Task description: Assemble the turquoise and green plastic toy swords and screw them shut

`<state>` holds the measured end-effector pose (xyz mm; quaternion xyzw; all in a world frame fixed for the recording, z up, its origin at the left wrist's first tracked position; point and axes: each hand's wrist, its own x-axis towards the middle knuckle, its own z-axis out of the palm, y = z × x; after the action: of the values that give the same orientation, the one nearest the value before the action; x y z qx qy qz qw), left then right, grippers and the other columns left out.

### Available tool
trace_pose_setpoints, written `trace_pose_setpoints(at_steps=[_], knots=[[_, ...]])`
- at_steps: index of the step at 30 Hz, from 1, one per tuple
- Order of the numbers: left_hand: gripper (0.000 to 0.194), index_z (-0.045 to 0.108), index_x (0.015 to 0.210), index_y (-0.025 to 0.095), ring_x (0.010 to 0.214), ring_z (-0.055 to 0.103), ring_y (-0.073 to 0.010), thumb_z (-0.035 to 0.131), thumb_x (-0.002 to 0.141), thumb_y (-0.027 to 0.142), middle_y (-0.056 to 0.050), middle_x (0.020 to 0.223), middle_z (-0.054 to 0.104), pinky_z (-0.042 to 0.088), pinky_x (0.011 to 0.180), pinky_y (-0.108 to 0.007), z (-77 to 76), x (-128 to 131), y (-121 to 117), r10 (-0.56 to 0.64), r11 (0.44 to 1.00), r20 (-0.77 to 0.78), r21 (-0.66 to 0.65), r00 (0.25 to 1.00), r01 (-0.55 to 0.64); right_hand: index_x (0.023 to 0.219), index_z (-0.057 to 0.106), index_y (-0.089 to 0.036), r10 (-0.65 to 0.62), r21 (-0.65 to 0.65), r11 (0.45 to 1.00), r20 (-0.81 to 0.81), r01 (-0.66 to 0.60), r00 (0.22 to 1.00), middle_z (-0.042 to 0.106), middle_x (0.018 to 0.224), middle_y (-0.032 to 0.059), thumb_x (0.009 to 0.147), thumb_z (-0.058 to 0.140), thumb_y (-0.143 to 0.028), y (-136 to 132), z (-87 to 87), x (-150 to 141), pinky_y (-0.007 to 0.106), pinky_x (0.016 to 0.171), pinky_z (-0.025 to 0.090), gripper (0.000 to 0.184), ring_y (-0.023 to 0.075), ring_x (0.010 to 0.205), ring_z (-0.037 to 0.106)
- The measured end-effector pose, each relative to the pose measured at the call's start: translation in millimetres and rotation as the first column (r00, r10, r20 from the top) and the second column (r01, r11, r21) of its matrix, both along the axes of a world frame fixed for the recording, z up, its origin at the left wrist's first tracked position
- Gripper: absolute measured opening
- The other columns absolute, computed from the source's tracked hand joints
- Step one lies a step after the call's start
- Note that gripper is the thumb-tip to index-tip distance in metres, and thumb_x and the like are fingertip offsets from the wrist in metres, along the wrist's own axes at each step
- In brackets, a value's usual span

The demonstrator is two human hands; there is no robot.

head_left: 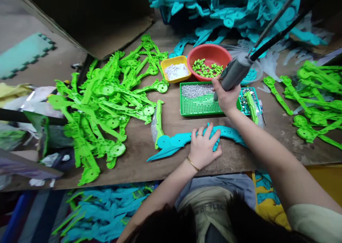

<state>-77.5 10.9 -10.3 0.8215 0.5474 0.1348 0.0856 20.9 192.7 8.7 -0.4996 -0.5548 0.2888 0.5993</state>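
A blue plastic toy bow (pixel 175 142) lies across the front of the table, with a light green limb (pixel 158 120) and clear plastic at its left end. My left hand (pixel 204 145) grips the bow at its middle, fingers spread over it and the thumb on the near side. My right hand (pixel 227 98) is closed round a grey electric screwdriver (pixel 235 72), which slopes down over a green perforated tray (pixel 184 109). Small silver screws (pixel 199 90) are heaped in the tray. My right forearm hides part of the bow's right end, where another green limb (pixel 251 106) stands.
Green plastic parts are piled at left (pixel 107 104) and right (pixel 315 100). Behind the tray stand a yellow dish (pixel 167 78) of white pieces and a red bowl (pixel 191 54) of green pieces. Blue parts (pixel 229 8) are heaped at the back. A rod and cable (pixel 278 17) lead up from the screwdriver.
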Motion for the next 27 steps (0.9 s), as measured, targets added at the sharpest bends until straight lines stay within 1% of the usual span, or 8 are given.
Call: trace_pose_setpoints(at_steps=[4, 6, 8, 11, 14, 19, 24, 27], knots=[[0.056, 0.053, 0.138, 0.033, 0.115, 0.051, -0.0345, 0.056, 0.086, 0.052, -0.010, 0.147, 0.049, 0.036, 0.097, -0.052, -0.5, -1.1, 2.2, -0.018, 1.000, -0.030, -0.010, 0.999, 0.017, 0.117, 0.055, -0.025, 0.017, 0.087, 0.996, 0.026, -0.019, 1.000, 0.065, 0.098, 0.0072, 0.088, 0.049, -0.059, -18.6, 34.4, 11.5, 0.042, 0.072, 0.058, 0.045, 0.0194, 0.070, 0.065], [0.058, 0.050, 0.141, 0.034, 0.115, 0.051, -0.0357, 0.056, 0.086, 0.053, -0.011, 0.148, 0.048, 0.035, 0.097, -0.053, -0.9, -0.3, 3.2, -0.021, 1.000, -0.045, -0.017, 0.999, 0.020, 0.126, 0.051, -0.028, -0.005, 0.124, 0.992, 0.081, -0.005, 0.997, 0.064, 0.103, 0.0068, 0.091, 0.047, -0.057, -41.3, 50.5, 23.7, 0.039, 0.068, 0.058, 0.046, 0.0182, 0.068, 0.064], [0.056, 0.050, 0.141, 0.034, 0.117, 0.050, -0.0364, 0.055, 0.088, 0.051, -0.012, 0.148, 0.048, 0.035, 0.096, -0.053, -1.5, 1.1, 4.1, -0.018, 1.000, -0.046, -0.016, 0.999, 0.018, 0.135, 0.044, -0.031, -0.036, 0.108, 0.994, 0.151, 0.020, 0.988, 0.064, 0.103, 0.0054, 0.091, 0.048, -0.057, -69.4, 57.8, 37.0, 0.037, 0.064, 0.057, 0.052, 0.0171, 0.066, 0.064], [0.052, 0.053, 0.139, 0.033, 0.118, 0.049, -0.0367, 0.053, 0.089, 0.047, -0.012, 0.147, 0.048, 0.034, 0.097, -0.053, -2.7, 3.0, 4.9, -0.013, 1.000, -0.036, -0.011, 0.999, 0.013, 0.138, 0.040, -0.035, -0.051, 0.018, 0.999, 0.259, 0.048, 0.965, 0.064, 0.098, 0.0039, 0.091, 0.044, -0.062, -108.4, 49.9, 53.9, 0.035, 0.060, 0.056, 0.055, 0.0165, 0.063, 0.063], [0.050, 0.053, 0.139, 0.032, 0.118, 0.049, -0.0368, 0.052, 0.090, 0.045, -0.012, 0.147, 0.048, 0.034, 0.097, -0.053, -3.9, 3.6, 5.0, -0.011, 1.000, -0.027, -0.003, 1.000, 0.011, 0.129, 0.050, -0.034, -0.044, -0.031, 0.998, 0.308, 0.056, 0.950, 0.063, 0.097, 0.0049, 0.091, 0.038, -0.065, -129.6, 33.2, 64.0, 0.036, 0.061, 0.056, 0.050, 0.0173, 0.066, 0.063], [0.050, 0.054, 0.139, 0.033, 0.119, 0.049, -0.0369, 0.053, 0.090, 0.044, -0.012, 0.147, 0.049, 0.034, 0.097, -0.053, -3.9, 2.8, 4.6, -0.005, 1.000, -0.021, 0.005, 1.000, 0.005, 0.128, 0.047, -0.037, -0.032, -0.040, 0.998, 0.177, 0.039, 0.984, 0.064, 0.095, 0.0033, 0.086, 0.048, -0.065, -131.8, 23.7, 68.8, 0.038, 0.063, 0.056, 0.050, 0.0173, 0.061, 0.060], [0.049, 0.055, 0.138, 0.033, 0.117, 0.051, -0.0359, 0.052, 0.090, 0.045, -0.010, 0.148, 0.048, 0.034, 0.097, -0.052, -2.8, 3.0, 5.3, -0.008, 1.000, -0.041, -0.011, 0.999, 0.008, 0.131, 0.043, -0.037, -0.010, -0.113, 0.993, 0.197, 0.033, 0.980, 0.062, 0.093, 0.0045, 0.085, 0.047, -0.067, -132.2, 19.8, 68.0, 0.042, 0.065, 0.056, 0.055, 0.0199, 0.064, 0.061], [0.050, 0.054, 0.138, 0.033, 0.117, 0.050, -0.0360, 0.052, 0.090, 0.045, -0.011, 0.148, 0.049, 0.034, 0.097, -0.053, -3.5, 4.2, 5.4, -0.013, 1.000, -0.031, -0.011, 0.999, 0.012, 0.131, 0.043, -0.039, 0.037, -0.098, 0.995, 0.162, -0.021, 0.986, 0.061, 0.088, 0.0027, 0.084, 0.052, -0.064, -133.1, 10.8, 67.9, 0.043, 0.069, 0.056, 0.054, 0.0211, 0.069, 0.063]])
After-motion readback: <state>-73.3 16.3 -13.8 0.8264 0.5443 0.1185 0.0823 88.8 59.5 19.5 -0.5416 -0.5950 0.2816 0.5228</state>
